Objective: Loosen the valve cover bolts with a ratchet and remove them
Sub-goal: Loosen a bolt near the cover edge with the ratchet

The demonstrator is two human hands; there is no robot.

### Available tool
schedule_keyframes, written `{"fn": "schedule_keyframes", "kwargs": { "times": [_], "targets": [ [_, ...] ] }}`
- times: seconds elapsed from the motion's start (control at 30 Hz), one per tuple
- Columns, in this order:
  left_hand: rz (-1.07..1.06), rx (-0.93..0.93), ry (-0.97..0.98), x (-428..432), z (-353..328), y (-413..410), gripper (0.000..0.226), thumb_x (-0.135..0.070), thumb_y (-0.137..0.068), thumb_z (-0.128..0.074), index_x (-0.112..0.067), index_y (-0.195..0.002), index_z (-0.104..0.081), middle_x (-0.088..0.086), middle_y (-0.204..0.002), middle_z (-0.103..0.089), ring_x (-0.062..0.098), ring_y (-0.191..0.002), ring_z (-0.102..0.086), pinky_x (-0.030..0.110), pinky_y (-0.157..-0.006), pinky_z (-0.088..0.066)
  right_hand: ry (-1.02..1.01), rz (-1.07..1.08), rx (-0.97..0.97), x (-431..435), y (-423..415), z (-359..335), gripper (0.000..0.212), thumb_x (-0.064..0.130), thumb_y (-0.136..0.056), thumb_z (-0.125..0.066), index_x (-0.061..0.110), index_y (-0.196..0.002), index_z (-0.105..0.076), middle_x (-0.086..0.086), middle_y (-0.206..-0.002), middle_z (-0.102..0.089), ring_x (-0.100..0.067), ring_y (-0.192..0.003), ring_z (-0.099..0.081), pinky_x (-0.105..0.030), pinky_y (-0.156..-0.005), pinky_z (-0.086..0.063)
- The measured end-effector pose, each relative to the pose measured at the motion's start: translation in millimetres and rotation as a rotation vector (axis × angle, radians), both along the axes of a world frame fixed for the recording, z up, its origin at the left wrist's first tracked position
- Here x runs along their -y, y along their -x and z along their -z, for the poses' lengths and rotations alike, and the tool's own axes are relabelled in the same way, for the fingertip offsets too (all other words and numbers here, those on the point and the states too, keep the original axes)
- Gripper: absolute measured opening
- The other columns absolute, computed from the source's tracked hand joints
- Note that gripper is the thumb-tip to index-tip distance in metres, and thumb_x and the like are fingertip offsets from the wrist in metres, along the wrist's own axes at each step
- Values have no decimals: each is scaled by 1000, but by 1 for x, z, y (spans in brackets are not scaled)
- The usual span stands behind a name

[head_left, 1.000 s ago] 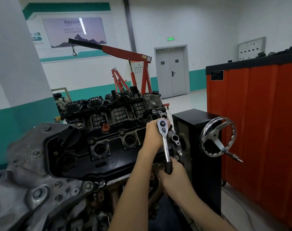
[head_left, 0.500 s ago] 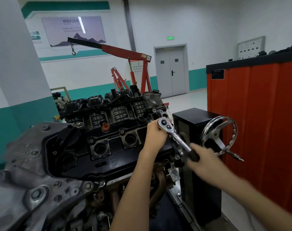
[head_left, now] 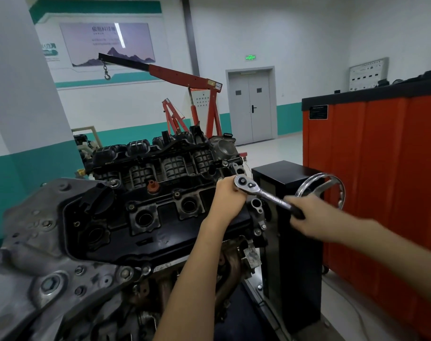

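A black valve cover point(head_left: 160, 232) tops the engine on its stand, with small bolts point(head_left: 177, 193) along its edges. At the cover's far right corner sits the chrome ratchet point(head_left: 258, 190), its head over a bolt that is hidden beneath it. My left hand point(head_left: 228, 200) is wrapped around the part under the ratchet head. My right hand point(head_left: 312, 217), slightly blurred, grips the ratchet's black handle, which points right and toward me.
A chrome handwheel point(head_left: 332, 190) juts from the black stand column point(head_left: 293, 230) just beyond my right hand. An orange cabinet point(head_left: 381, 168) stands at the right. A red engine hoist point(head_left: 185, 77) is behind the engine. A grey timing cover point(head_left: 37, 267) fills the lower left.
My right hand has swung the ratchet handle anticlockwise, from pointing toward me to pointing right. My left hand has stayed at the ratchet head.
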State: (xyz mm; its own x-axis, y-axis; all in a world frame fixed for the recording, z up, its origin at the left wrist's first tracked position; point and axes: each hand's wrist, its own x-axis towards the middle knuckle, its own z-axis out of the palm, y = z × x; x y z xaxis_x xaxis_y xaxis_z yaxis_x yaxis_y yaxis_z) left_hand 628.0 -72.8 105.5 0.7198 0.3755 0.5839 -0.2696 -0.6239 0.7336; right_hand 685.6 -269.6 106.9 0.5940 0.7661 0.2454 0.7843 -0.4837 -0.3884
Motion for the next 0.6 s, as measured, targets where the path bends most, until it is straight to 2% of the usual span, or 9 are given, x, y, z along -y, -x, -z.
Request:
{"fn": "schedule_keyframes", "kwargs": {
  "times": [0.07, 0.13, 0.27, 0.33, 0.4, 0.5, 0.6],
  "targets": [
    [-4, 15, 31, 1, 0, 2, 44, 6, -86, -53, -27, -57, -58, -10, -59, -57, 0, -58, -44, 17, -58, -37, 96, 15, 204, 0, -16, -19, 22, 12, -89, -57, 28, -80, -44, 1, -68, -53, -14, -57, -55, -21, -51, -38],
    [-4, 42, 82, -1, 1, 3, 46, 1, -90, -55, -30, -56, -58, -12, -58, -57, 3, -61, -46, 21, -62, -39, 26, 37, 183, -7, -10, -10, 19, 13, -89, -58, 24, -82, -45, 0, -70, -53, -17, -60, -55, -22, -52, -38],
    [13, 58, 96, 3, 6, 2, 51, 3, -90, -55, -28, -51, -46, -13, -48, -47, -1, -52, -40, 18, -56, -38, -426, 61, -327, -28, 58, 55, 23, 2, -86, -62, 20, -78, -52, 0, -62, -53, -3, -47, -48, -17, -45, -38],
    [-5, 85, 68, 7, 6, 1, 47, 3, -89, -57, -21, -54, -38, -12, -50, -38, 3, -54, -32, 18, -54, -32, -611, 87, -498, -54, 89, 72, 11, 1, -84, -60, 12, -86, -57, -5, -62, -54, -10, -51, -49, -26, -51, -41],
    [-25, 103, 47, 6, 5, -1, 49, 0, -90, -58, -22, -56, -30, -11, -52, -28, 4, -54, -24, 17, -51, -26, -701, 97, -570, -81, 108, 75, 8, 2, -84, -55, 9, -89, -55, -10, -67, -56, -16, -54, -50, -30, -52, -41],
    [-53, 69, 18, 1, 2, -1, 52, -6, -92, -59, -23, -55, -27, -9, -50, -26, 7, -53, -22, 20, -51, -23, -679, 77, -553, -81, 107, 72, 12, 0, -83, -53, 12, -84, -54, -6, -64, -54, -10, -50, -47, -23, -48, -40],
    [-25, 10, 56, -2, 3, 0, 52, -7, -93, -59, -25, -49, -39, -10, -47, -40, 2, -51, -33, 18, -53, -32, -456, 13, -399, -42, 69, 62, 15, -2, -82, -57, 14, -85, -59, -2, -62, -52, -7, -49, -45, -24, -49, -40]
  ]
}}
